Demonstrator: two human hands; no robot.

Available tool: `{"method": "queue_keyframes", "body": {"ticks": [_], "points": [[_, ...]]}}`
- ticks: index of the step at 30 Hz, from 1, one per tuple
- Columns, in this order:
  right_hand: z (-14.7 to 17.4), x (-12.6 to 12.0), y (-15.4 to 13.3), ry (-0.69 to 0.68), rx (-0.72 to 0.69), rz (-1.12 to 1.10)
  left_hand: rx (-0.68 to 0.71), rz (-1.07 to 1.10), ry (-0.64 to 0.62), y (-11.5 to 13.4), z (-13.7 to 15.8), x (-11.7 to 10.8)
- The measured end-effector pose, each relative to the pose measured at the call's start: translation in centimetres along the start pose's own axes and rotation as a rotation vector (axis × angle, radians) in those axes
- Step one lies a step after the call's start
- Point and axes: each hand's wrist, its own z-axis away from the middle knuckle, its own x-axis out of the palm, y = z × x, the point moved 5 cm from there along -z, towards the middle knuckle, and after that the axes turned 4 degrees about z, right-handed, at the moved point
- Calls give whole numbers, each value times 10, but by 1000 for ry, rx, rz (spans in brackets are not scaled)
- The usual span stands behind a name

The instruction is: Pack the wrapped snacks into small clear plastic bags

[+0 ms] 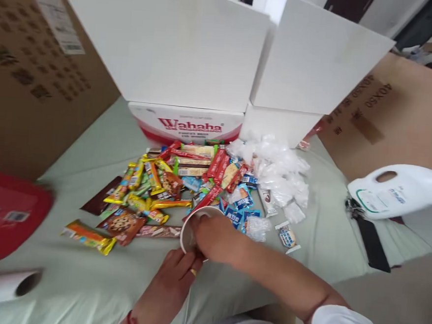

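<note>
A white paper cup (187, 235) is tilted with its mouth toward me, in front of a pile of wrapped snacks (171, 191). My left hand (174, 272), with a ring on one finger, grips the cup at its near lower rim. Reaching into the cup's mouth is my right hand (214, 238); its fingertips are hidden inside, so I cannot see what they hold. A long pink-brown wafer packet (159, 231) lies against the cup's left side. Small blue packets (233, 216) and a clear plastic bag (257, 228) lie right of it.
White Wahaba-printed boxes (189, 123) stand behind the snacks. Crumpled clear bags (280, 166) lie at the back right. A white jug (395, 192) and a black strap (373, 242) are at right. A red object (8, 216) and a white roll (0, 285) lie left, near a cardboard box (39, 95).
</note>
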Motion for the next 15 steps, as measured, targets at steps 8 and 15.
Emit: {"method": "queue_keyframes", "body": {"ticks": [8, 15], "points": [[103, -84, 78, 1016, 250, -334, -118, -45, 137, -13, -3, -9], [109, -95, 227, 1017, 683, -371, -115, 13, 152, 13, -14, -11]]}}
